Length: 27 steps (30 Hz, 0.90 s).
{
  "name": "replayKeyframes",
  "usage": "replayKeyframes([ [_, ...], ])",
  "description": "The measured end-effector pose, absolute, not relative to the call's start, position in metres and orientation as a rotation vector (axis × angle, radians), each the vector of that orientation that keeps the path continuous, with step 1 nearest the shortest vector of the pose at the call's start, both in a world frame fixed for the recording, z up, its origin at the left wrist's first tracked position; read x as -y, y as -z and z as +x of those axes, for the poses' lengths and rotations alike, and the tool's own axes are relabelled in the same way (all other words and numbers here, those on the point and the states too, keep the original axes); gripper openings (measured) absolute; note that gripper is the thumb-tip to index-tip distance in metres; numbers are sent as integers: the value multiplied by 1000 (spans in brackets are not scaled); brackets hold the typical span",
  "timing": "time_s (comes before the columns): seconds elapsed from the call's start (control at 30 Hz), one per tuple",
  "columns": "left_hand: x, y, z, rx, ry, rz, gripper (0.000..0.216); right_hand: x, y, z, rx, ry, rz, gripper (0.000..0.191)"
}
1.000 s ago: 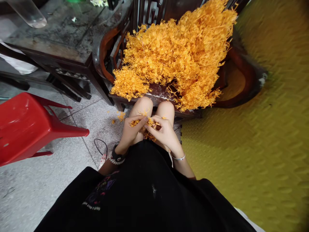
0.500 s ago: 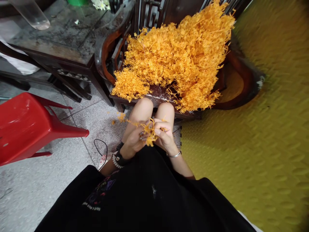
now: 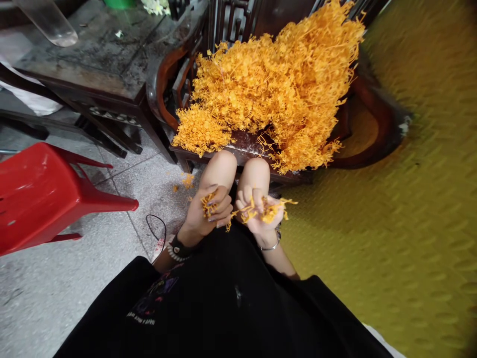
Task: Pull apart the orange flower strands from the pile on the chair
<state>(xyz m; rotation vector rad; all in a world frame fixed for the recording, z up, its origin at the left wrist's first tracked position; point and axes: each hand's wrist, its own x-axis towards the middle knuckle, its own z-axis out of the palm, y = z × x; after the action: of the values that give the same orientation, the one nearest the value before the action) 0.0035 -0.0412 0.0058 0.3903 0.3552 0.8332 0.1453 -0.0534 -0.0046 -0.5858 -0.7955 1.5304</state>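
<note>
I sit with my knees against a dark wooden chair (image 3: 246, 147) piled high with orange plastic flower sprigs (image 3: 276, 84). Over my lap, my left hand (image 3: 206, 215) is curled around a small clump of orange sprig pieces (image 3: 206, 204). My right hand (image 3: 259, 214) is turned palm up beside it, fingers bent over a bunch of orange sprigs (image 3: 268, 211) that sticks out to the right. The two hands are a little apart. A black watch and bead bracelet sit on my left wrist, a thin bangle on my right.
A red plastic stool (image 3: 44, 191) lies tipped at the left on the grey floor. A dark table (image 3: 82, 54) stands behind it. A yellow textured mat (image 3: 391, 209) covers the right. Orange scraps (image 3: 186, 180) and a black cord (image 3: 156, 226) lie on the floor.
My hands were joined on one clump of sprigs. They have pulled apart; my right hand turned palm up and moved right with most of the sprigs, while the left kept a small piece.
</note>
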Motion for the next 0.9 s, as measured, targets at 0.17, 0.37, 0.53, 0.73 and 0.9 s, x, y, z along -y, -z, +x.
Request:
replayKeyframes([
  [0.17,39,0,4,-436,-995,510,72,49,-9,156,677,-1414,-750,54],
  [0.37,40,-5,10,-658,-1130,784,45,54,-5,161,698,-1319,-898,40],
  [0.53,37,-12,17,-702,-1195,975,26,58,-9,159,720,-1344,-909,31],
  [0.73,23,-18,12,-823,-1040,1419,33,60,-17,161,783,-1430,-979,31],
  [0.9,14,-18,13,-790,-1028,1457,25,61,-16,162,885,-1512,-991,28],
])
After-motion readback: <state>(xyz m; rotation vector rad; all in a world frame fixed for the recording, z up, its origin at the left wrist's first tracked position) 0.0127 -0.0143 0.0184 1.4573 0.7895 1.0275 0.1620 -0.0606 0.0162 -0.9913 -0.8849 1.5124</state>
